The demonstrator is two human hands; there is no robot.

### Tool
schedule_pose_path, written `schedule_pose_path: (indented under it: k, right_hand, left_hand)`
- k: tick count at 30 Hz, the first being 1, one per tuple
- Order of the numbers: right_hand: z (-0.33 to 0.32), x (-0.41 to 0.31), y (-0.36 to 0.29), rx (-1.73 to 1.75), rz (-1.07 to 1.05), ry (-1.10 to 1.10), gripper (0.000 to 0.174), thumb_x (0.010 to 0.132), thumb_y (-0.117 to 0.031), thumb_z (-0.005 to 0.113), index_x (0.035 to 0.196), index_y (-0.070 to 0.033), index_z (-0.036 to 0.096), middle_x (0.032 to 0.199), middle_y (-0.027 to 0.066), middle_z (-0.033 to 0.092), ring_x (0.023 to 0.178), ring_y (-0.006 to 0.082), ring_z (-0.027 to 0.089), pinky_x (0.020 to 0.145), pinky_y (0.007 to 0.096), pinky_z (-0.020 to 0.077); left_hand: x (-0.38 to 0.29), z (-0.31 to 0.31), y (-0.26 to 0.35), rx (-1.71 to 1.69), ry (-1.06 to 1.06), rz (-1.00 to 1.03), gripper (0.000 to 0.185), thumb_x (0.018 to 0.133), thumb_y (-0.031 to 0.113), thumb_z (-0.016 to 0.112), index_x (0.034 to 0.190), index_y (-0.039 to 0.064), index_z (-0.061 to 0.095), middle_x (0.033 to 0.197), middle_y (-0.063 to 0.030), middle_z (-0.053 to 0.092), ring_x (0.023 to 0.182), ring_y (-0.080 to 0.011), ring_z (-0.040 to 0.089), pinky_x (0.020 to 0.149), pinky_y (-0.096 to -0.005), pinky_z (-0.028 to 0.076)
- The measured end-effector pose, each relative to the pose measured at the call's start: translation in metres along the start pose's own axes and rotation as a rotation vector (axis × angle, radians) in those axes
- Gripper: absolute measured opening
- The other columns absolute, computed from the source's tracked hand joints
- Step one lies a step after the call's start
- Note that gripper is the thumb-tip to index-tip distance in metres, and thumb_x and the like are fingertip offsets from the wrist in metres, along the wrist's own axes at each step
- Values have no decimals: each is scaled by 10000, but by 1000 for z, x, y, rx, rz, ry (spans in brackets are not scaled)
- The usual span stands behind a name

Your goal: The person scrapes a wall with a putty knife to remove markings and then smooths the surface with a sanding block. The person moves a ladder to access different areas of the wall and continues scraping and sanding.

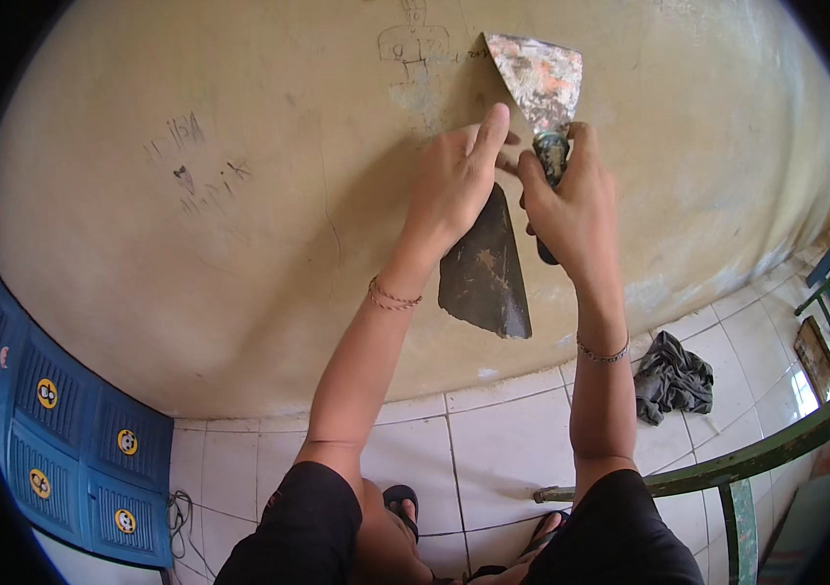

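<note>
My right hand [575,205] grips the dark handle of a putty knife [543,80]. Its broad blade points up and is crusted with white and orange residue. Close beside it is my left hand [458,175], thumb raised, its fingertips near the putty knife's handle. From the left palm hangs a dark, flat, wedge-shaped plate [486,270] with a ragged lower edge; its top is hidden by the hand and its material is unclear. Both hands are in front of a yellowish plastered wall [261,241] with pencil drawings, handwriting and a thin crack.
A blue plastic drawer cabinet [86,439] with round stickers stands at left, a cable [181,526] beside it. A crumpled dark cloth [674,376] lies on the white tiled floor [502,453]. A green metal frame [751,457] curves across the lower right.
</note>
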State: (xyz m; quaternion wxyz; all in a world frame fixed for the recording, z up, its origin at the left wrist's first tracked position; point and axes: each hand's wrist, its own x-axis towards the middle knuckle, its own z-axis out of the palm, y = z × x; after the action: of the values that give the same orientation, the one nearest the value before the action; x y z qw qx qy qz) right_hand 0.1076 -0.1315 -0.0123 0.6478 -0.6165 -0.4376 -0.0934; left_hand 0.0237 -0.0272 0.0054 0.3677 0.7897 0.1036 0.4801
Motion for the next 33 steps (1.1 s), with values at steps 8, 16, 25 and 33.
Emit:
schedule_pose_path:
  k: [8,16,25,33]
  right_hand:
    - [-1,1,1,257,121,-208,380,1035,-296,620,1073,42,451,747,166,682,587,247,700,502,379,554]
    - [12,7,11,502,159,-185,409,1047,-351,598,1120,48,553,835,140,669,580,179,627,503,328,520]
    - [17,-2,0,302,184,-81,414,1051,-274,642,1282,34,487,1060,99,650,910,103,596,734,279,526]
    - [21,4,8,231,61,-32,411,1028,-271,641,1157,59,434,963,230,662,841,280,659,716,403,535]
  left_hand:
    - [9,-5,-2,-105,-34,-34,502,1048,449,556,908,-19,671,748,-4,580,714,-87,489,666,-290,439]
    - [16,-3,3,-309,-9,-102,384,1038,365,594,1051,-1,708,884,19,634,755,-62,544,684,-259,486]
    - [18,-7,9,-81,-49,-175,463,1084,389,535,1129,-35,715,977,-32,712,849,-82,597,773,-297,517]
    - [17,-3,12,-41,1,-161,516,1078,438,527,1113,-39,722,962,-54,730,870,-110,618,817,-320,516]
